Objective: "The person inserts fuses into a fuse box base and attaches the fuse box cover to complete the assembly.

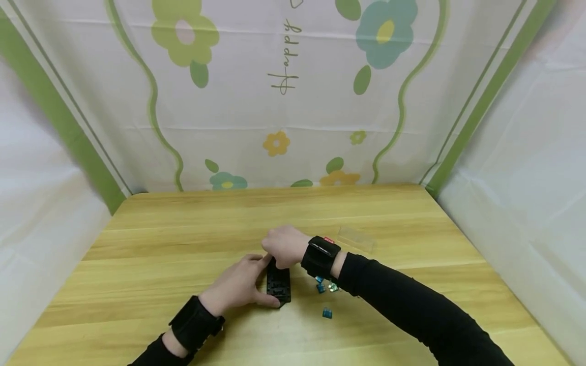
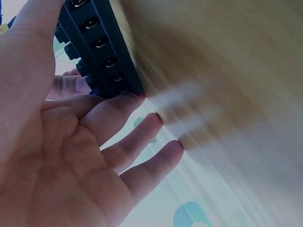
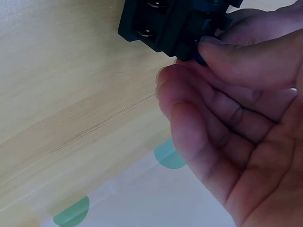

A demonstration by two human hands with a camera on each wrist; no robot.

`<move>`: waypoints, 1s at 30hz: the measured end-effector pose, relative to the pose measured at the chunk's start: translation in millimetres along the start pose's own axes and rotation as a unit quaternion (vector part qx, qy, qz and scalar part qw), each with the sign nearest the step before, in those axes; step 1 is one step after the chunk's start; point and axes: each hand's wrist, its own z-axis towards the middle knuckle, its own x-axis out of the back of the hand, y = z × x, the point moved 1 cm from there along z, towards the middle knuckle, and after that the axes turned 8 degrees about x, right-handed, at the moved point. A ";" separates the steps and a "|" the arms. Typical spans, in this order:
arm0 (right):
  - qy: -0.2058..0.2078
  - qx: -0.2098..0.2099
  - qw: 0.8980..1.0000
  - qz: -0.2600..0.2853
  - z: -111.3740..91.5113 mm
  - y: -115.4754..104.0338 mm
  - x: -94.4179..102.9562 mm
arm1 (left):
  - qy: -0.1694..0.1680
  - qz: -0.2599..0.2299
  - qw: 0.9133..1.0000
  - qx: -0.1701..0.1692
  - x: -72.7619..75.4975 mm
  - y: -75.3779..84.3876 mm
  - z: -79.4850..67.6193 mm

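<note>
A black fuse block (image 1: 278, 284) with metal terminals along its side stands on the wooden table, lengthwise away from me. My left hand (image 1: 238, 284) holds it, thumb at the near end and index finger toward the far end. In the left wrist view, the other fingertips (image 2: 177, 144) rest on the table beside the block (image 2: 109, 42). My right hand (image 1: 285, 245) is over the far end. The right wrist view has its thumb and fingers pinching a small dark-blue fuse (image 3: 200, 59) at the block's end, mostly covered by the thumb.
Several small blue and greenish blade fuses (image 1: 320, 287) lie right of the block, partly under my right forearm. A single blue fuse (image 1: 327, 313) sits nearer to me. A clear plastic cover (image 1: 359, 240) lies behind my right wrist. Behind the table (image 1: 183, 223) hangs a flowered cloth (image 1: 229, 112).
</note>
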 end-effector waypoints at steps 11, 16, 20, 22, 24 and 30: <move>-0.006 0.007 1.000 -0.007 0.3 -0.6 0.5 | 0.006 0.000 1.000 -0.009 1.7 3.4 -0.8; -0.001 0.012 1.000 -0.009 1.1 -0.5 -2.1 | 0.005 -0.002 1.000 -0.008 0.5 3.1 -0.9; 0.003 0.008 1.000 0.011 0.9 2.7 -3.5 | 0.000 -0.001 1.000 -0.003 1.5 3.3 -1.0; 0.002 0.004 1.000 0.023 -0.3 4.4 -3.9 | -0.003 -0.001 1.000 -0.001 1.8 3.8 -1.0; 0.000 0.002 1.000 0.031 -1.7 5.7 -3.5 | -0.006 -0.002 1.000 0.001 2.2 4.3 -1.2; 0.002 0.008 0.999 0.038 -1.9 7.8 -2.2 | -0.004 0.001 1.000 -0.001 -0.4 0.9 -1.1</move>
